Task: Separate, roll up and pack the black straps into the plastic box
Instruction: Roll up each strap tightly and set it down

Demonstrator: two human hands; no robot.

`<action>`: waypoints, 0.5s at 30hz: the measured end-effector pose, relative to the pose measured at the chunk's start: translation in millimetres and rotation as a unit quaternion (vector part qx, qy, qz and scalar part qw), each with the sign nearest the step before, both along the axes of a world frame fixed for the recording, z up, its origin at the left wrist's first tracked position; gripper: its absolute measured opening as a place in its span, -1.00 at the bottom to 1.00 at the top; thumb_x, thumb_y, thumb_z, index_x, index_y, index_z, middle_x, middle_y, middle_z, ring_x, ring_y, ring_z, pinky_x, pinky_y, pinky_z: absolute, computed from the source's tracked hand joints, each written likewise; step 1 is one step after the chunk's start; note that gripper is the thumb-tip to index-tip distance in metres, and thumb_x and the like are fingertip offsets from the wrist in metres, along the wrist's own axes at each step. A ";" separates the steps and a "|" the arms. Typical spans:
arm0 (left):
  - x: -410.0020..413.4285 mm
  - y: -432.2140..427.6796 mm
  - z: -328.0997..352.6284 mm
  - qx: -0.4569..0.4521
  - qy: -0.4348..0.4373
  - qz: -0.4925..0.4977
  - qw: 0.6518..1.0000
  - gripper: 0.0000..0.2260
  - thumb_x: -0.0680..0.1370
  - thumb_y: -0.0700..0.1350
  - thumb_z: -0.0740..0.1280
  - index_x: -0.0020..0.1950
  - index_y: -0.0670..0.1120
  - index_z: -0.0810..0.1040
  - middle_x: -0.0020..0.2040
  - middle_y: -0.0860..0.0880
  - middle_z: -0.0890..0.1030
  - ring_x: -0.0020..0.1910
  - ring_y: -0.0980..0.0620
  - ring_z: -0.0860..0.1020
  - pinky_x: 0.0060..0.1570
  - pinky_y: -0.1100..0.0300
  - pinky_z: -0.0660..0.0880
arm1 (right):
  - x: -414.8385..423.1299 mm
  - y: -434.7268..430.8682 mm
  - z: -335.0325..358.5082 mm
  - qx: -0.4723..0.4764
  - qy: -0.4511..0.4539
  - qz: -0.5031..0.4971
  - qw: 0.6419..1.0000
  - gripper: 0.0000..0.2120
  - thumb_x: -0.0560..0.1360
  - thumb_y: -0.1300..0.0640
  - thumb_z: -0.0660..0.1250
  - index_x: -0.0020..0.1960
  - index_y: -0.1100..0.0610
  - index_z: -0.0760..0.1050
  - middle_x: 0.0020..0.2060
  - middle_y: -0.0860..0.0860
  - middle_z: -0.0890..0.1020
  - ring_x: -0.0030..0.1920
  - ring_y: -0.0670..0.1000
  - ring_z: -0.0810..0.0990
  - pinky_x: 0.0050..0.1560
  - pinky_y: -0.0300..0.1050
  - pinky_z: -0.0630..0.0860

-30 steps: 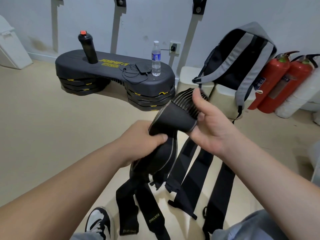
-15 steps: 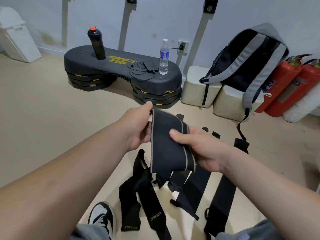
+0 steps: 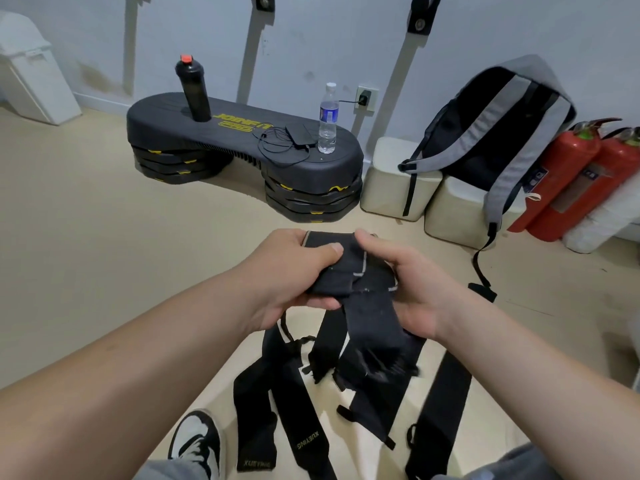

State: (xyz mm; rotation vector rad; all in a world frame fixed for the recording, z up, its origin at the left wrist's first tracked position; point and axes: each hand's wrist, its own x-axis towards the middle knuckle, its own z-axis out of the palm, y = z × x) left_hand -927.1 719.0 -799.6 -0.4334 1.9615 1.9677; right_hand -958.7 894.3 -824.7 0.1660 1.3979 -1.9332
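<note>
While both hands work one black strap above the floor [image 3: 104, 254], the task reads as early: no finished roll is visible, and no plastic box shows anywhere in view. Noted: the left hand [image 3: 291, 271] grips the folded upper end of the held strap [image 3: 341, 271], thumb pressed on top and fingers curled beneath. The right hand [image 3: 408, 289] pinches the same strap just beside it, thumb over the grey-edged fold. The free tail hangs down from between the two hands, blurred at its lower end. Judgement: the roll is barely begun, a turn or two at most. The loose straps [image 3: 258, 410] lie spread on the floor below the hands, well away from its wall edge and beside a shoe [image 3: 197, 441]. Several overlap, so some separating is left too. Appearance: wide, flat, matt black fabric with pale grey edge stitching, limp. Two floor pieces carry yellow lettering near their ends.
</note>
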 end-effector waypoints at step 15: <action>-1.0 -42.0 -3.9 -0.430 0.274 -0.167 0.844 -0.37 0.54 -0.25 0.37 0.57 0.14 0.36 0.41 0.19 0.44 0.25 0.18 0.51 -0.03 0.40 0.42 | 6.0 -5.2 1.9 0.098 0.059 -0.049 0.992 -0.83 0.67 0.14 0.37 -0.07 0.15 0.49 -0.34 0.12 0.62 -0.44 0.04 0.56 -0.43 -0.14 0.51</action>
